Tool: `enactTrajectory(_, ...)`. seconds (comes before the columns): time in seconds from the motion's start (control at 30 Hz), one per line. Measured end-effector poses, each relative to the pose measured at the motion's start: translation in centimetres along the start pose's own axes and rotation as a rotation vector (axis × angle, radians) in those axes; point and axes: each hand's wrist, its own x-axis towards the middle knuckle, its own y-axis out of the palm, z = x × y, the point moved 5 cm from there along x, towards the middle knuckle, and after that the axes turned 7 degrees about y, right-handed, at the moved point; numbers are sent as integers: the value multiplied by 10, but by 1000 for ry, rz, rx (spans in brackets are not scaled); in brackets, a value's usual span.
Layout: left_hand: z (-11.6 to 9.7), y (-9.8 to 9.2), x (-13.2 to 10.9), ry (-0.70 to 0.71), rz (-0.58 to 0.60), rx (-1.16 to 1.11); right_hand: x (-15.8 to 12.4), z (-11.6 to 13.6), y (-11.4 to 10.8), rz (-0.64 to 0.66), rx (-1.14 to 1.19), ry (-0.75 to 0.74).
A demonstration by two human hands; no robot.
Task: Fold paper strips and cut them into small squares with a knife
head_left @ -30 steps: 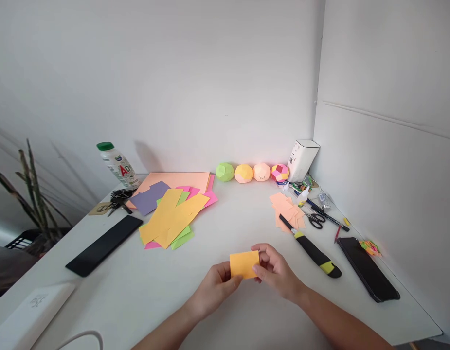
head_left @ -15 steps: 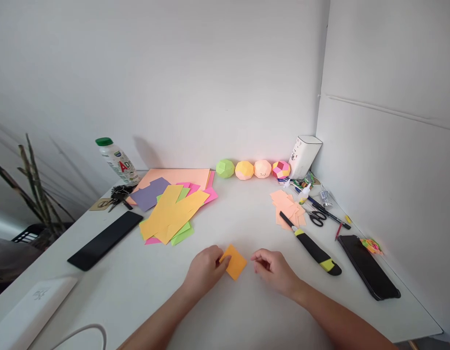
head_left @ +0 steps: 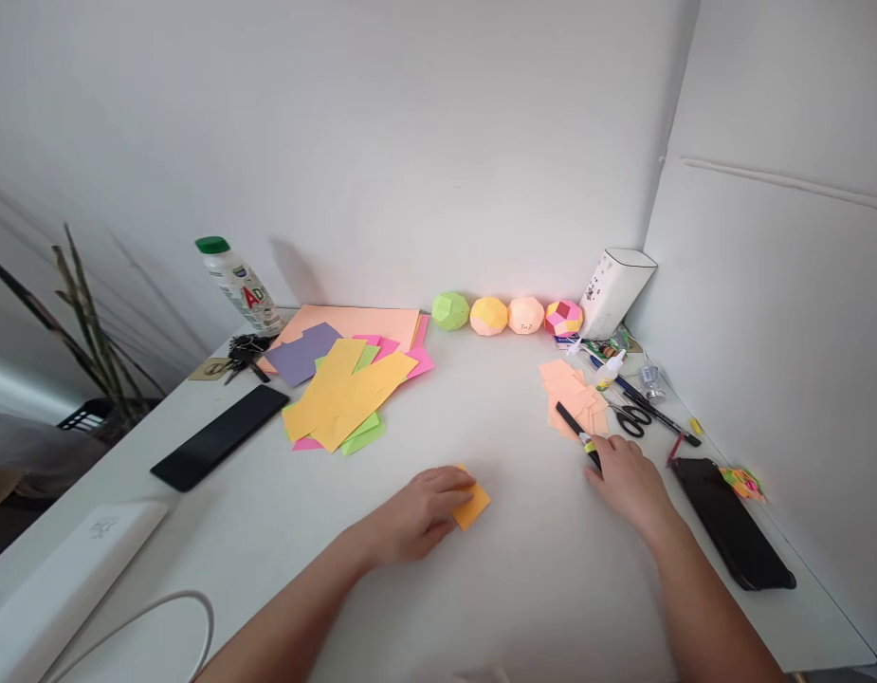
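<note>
My left hand (head_left: 425,512) rests over the left part of a small orange paper square (head_left: 473,510) near the table's front middle, its fingers bent together on the paper. To the right, my right hand (head_left: 630,479) is closed round the handle of a black and yellow knife (head_left: 577,430). Its black front end points up and left, over a pile of peach paper pieces (head_left: 567,389); most of the handle is hidden under the hand.
Yellow paper sheets (head_left: 349,394) lie at the back left, near a black slab (head_left: 221,438) and a bottle (head_left: 243,289). Paper balls (head_left: 488,316) line the wall. Scissors (head_left: 631,420) and a phone (head_left: 733,522) lie at right.
My right hand has moved right from beside the orange square onto the knife and closed on it. My left hand now covers more of the square. The view has shifted slightly.
</note>
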Motion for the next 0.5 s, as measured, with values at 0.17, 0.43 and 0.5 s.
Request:
enactTrajectory(0.17,11,3,-2,-6,-30,5,0,-1,1,93,-84,1)
enactTrajectory(0.43,17,8,-4,-32,-17,43,-29,25,-11,344,392,-546)
enactTrajectory(0.5,16,7,-3,-32,-20,45,-38,34,-9,428,398,-607)
